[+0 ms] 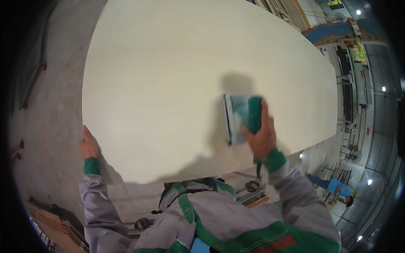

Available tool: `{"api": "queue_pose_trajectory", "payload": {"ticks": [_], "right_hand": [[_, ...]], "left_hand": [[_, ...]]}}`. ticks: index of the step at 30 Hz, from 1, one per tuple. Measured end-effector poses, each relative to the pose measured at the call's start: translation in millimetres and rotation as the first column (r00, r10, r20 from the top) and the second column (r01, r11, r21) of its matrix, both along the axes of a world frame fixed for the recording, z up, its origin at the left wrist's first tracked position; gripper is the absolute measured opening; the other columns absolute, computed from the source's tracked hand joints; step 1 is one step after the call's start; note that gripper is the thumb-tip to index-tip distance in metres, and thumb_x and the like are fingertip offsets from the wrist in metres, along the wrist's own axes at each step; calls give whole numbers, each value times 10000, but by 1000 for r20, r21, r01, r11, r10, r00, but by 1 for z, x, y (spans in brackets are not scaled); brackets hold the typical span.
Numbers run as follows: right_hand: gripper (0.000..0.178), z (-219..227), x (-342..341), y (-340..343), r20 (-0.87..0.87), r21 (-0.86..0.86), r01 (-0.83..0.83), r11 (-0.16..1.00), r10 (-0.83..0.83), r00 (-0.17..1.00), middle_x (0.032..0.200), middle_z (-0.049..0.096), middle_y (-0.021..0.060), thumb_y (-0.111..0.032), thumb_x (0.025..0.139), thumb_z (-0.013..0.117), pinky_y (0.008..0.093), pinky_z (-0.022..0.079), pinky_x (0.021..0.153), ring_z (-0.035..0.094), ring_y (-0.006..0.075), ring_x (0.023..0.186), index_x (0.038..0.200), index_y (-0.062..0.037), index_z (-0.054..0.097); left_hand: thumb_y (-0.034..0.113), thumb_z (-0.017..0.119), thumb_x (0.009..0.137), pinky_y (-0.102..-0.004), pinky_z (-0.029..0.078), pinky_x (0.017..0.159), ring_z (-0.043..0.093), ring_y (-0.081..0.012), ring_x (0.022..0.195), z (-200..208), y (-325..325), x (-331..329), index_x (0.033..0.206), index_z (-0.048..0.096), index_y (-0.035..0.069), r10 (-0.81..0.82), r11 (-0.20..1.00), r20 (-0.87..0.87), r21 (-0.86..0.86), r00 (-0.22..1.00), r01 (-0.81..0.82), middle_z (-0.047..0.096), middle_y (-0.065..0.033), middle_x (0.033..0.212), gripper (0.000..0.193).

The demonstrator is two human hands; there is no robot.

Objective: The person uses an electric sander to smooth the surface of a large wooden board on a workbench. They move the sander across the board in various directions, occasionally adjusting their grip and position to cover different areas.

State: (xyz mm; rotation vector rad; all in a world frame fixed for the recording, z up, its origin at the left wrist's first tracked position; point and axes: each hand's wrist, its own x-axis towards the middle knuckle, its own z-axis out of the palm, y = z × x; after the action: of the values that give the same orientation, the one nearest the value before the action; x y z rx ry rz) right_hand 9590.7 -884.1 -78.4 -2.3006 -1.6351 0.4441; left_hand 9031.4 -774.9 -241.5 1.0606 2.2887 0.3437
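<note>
Panel (160,84): 1 broad, pale sheet filling mid-view.
Sander-like tool (239,109): teal and grey, on the panel, right of centre; blurred.
Right hand (263,137): wrapped round the tool's teal handle.
Left hand (89,148): at the panel's left edge, near the close corner; cannot tell whether clasping or resting.
Surface risk: tilted or lingering tool could gouge the panel.
Edge risk: weak left-hand hold could let the panel slide under side pressure.
Dark strip (258,169): below the right hand; if a cord, may snag on near edge.

one head-worn fisheye looks down on the nearby pale board (168,84).
</note>
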Motion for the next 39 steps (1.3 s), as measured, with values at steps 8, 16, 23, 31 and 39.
{"api": "queue_pose_trajectory", "payload": {"ticks": [8,16,23,31,39], "right_hand": [[1064,-9,83,354,170,-23,-19,1000,23,985,1309,637,309,-488,806,789,477,498,1050,629,468,1194,1633,-126,226],[625,-26,-3,502,348,306,-210,929,96,933,1217,698,255,-365,890,716,485,502,1015,663,414,1147,1408,-48,570],[1031,-46,-90,483,56,189,-422,886,420,906,1431,608,225,-278,776,840,428,467,1112,594,371,1316,1639,-218,279],[1094,-39,-173,267,-1,90,-260,961,262,965,1285,589,321,-145,782,795,534,506,1025,608,502,1178,1659,-295,158],[1016,-4,-240,-28,-45,-94,-114,989,110,993,1380,563,301,-245,772,774,538,503,1007,599,488,1189,1639,-153,251]], "left_hand": [[735,260,1024,-484,511,849,699,-442,949,8,-6,14,1031,706,-124,84,994,-68,-61,994,-88,716,-320,947,968],[662,260,1056,-489,522,838,691,-484,957,14,-7,13,1043,722,-95,33,998,-88,-48,996,-38,719,-320,981,888],[634,264,1062,-558,486,993,639,-504,1117,31,-1,35,1158,701,-46,-30,962,-121,-273,992,-4,685,-330,1154,815],[685,225,1035,-503,450,1083,619,-455,1226,38,-9,27,1284,651,-80,-34,989,225,-130,974,65,655,-317,1279,910],[603,207,1075,-519,450,1071,623,-476,1191,27,-19,6,1282,624,-94,-265,958,337,-16,903,287,651,-330,1263,838]]}}
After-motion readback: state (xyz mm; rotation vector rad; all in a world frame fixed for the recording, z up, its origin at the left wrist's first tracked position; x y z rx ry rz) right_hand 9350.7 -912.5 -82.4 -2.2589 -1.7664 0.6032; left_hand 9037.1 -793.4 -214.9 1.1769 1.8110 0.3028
